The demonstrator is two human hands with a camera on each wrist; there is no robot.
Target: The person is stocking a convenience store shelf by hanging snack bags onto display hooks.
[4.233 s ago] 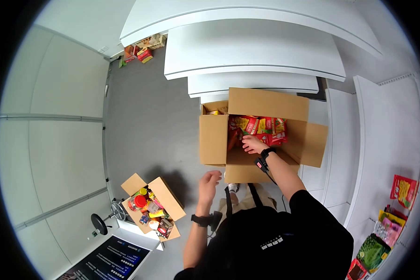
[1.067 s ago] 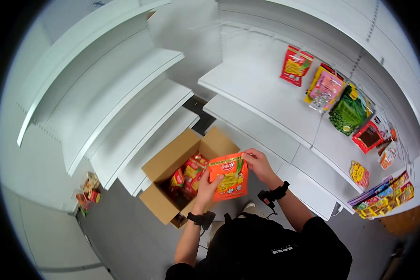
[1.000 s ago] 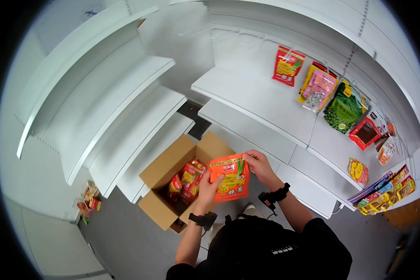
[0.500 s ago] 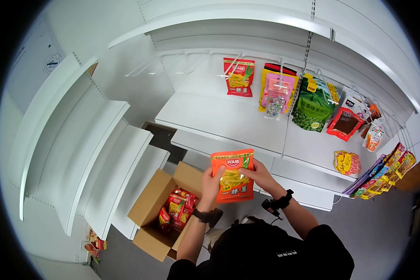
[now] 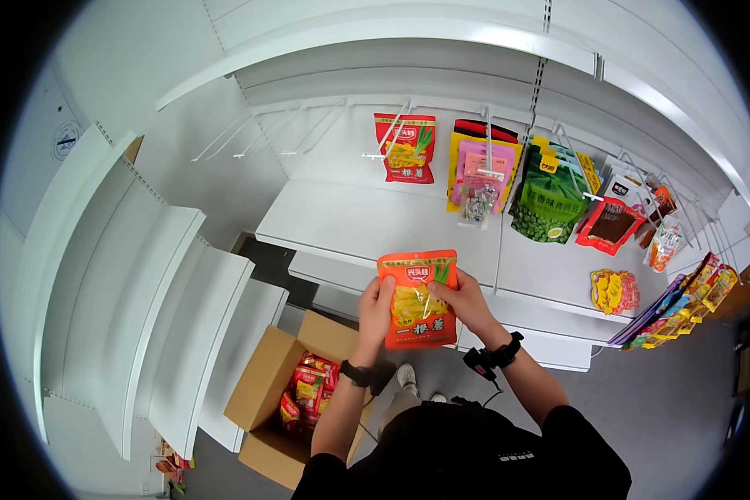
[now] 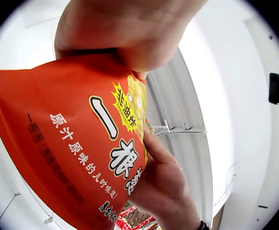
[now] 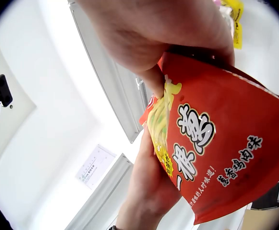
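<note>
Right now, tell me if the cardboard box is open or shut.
Open: the cardboard box has its flaps spread outward, and red snack packets show inside.

Cannot see either side edge of the orange snack bag [image 5: 417,298], both covered by the left hand [image 5: 376,302] and right hand [image 5: 461,302]. Lose its top under the hand in the left wrist view, and its right side past the picture's edge in the right wrist view. Cannot see the near corner of the cardboard box [image 5: 262,392], behind the left forearm. Cannot read the red packets [image 5: 306,396] inside, too small; likewise the hanging packs [image 5: 683,308] at far right, possibly sweets.
</note>
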